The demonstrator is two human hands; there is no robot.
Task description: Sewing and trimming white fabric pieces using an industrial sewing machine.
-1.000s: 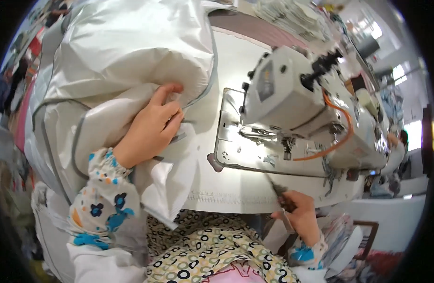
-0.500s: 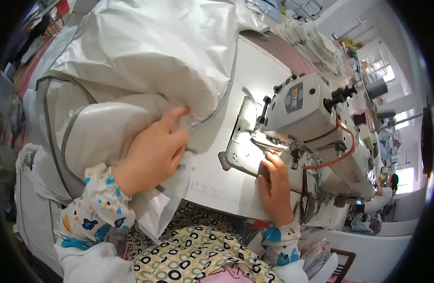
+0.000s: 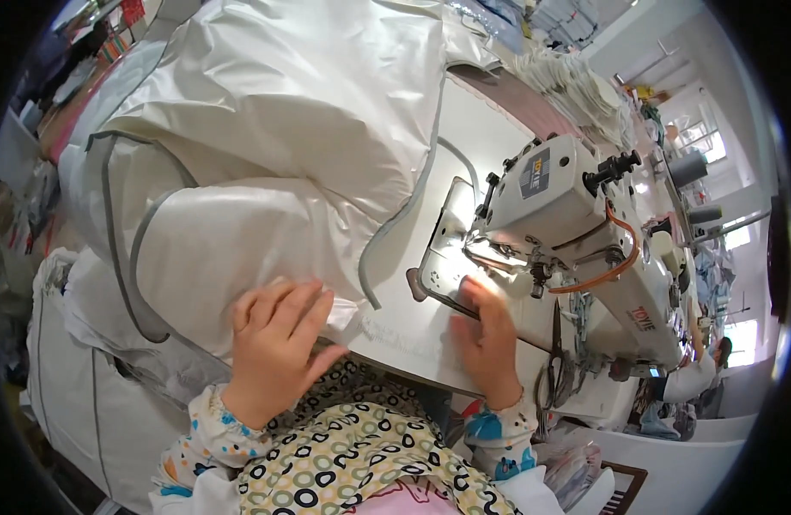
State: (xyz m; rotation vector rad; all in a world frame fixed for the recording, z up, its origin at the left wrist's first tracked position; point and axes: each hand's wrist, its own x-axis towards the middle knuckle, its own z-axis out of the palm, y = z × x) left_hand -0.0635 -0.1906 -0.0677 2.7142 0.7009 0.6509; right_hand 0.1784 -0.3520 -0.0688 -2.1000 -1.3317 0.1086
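A large piece of shiny white fabric with grey edge binding (image 3: pixel 267 112) lies bunched over the left of the sewing table (image 3: pixel 404 330). On its near edge rests my left hand (image 3: pixel 279 343), fingers spread and lying over the cloth. My right hand (image 3: pixel 488 339) hovers beside the front of the white sewing machine (image 3: pixel 550 189), fingers apart and nothing visible in them. The lit needle plate (image 3: pixel 447 270) is just beyond its fingertips. A loose tail of grey binding (image 3: pixel 374 287) hangs off the fabric's edge between the hands.
Dark scissors (image 3: pixel 552 373) lie at the table's right, below the machine head. More white fabric (image 3: pixel 146 429) is heaped at the lower left. Stacked pale pieces (image 3: pixel 576 90) sit behind the machine. Another person (image 3: pixel 692 378) is at the far right.
My left hand has drawn back toward me and spread on the cloth, whose near part now lies smoother. My right hand has moved slightly left, away from the machine.
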